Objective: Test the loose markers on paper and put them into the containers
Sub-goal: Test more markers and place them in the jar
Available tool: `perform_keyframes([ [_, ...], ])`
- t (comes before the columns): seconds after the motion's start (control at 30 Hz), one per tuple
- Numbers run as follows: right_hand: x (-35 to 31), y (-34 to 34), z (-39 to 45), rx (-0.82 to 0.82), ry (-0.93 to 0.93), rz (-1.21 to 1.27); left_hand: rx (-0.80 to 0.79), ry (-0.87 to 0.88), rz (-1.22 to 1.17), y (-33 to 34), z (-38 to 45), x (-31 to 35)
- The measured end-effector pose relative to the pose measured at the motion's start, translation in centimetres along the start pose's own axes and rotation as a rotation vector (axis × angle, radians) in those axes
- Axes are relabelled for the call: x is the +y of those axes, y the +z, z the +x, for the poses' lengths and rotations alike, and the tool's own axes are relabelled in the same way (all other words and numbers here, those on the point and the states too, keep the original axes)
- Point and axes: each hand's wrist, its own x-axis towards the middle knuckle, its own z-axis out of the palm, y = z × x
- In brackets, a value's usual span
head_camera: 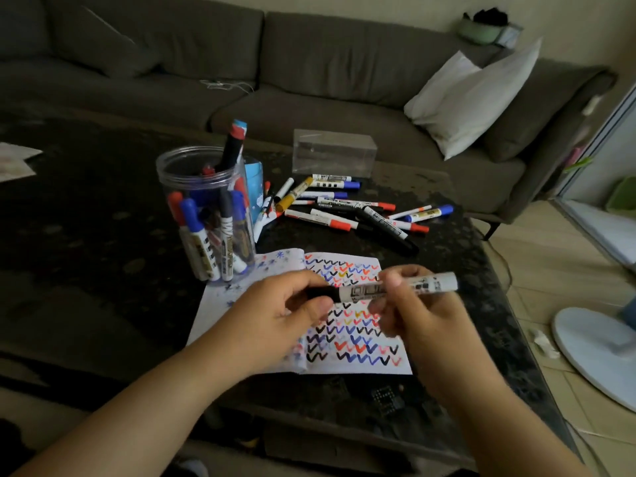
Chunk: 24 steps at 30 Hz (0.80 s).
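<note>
a white-barrelled marker with a black cap (pixel 382 290) lies level above the check-marked white paper (pixel 347 352); left hand (pixel 278 318) pinches its cap, right hand (pixel 416 318) grips its barrel. clear round jar of markers (pixel 206 215) at ten o'clock, loose markers (pixel 344 208) at twelve on the dark bench (pixel 86 235).

Home living room: grey sectional sofa (pixel 309 63) with white pillow (pixel 478 98), dark low coffee table (pixel 86 218), standing fan base (pixel 595 352) on tiled floor (pixel 537 270).

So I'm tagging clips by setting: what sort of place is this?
Most likely a home living room: a grey sofa with a white pillow sits behind a dark coffee table, and a standing fan's base rests on the tiled floor.
</note>
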Motion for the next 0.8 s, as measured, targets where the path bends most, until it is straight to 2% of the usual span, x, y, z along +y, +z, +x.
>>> perform_keyframes([
  [0.07, -1.3, -0.6, -0.4, 0.039, -0.009, -0.019, 0.087, 0.018, 0.078, -1.1, -0.6, 0.9],
  [0.13, -2.9, -0.2, -1.2, 0.011, -0.039, -0.059, 0.179, 0.048, 0.150, -2.5, -2.0, 2.2],
  [0.27, -5.7, 3.6, -3.6, -0.146, -0.124, -0.152, 0.403, 0.059, 0.252, -6.5, -7.7, 3.4],
  [0.43, -7.0, 12.2, -6.4, -0.391, -0.194, -0.168, 0.726, -0.101, 0.600, -13.1, -18.4, 1.0],
  [0.6, -5.5, 22.4, -8.9, -0.640, -0.196, -0.269, 0.797, -0.300, 0.843, -17.2, -29.2, -1.6],
  [0.8, -3.2, 31.2, -11.4, -0.848, -0.219, -0.483, 0.837, -0.521, 0.756, -18.2, -37.1, -4.0],
])
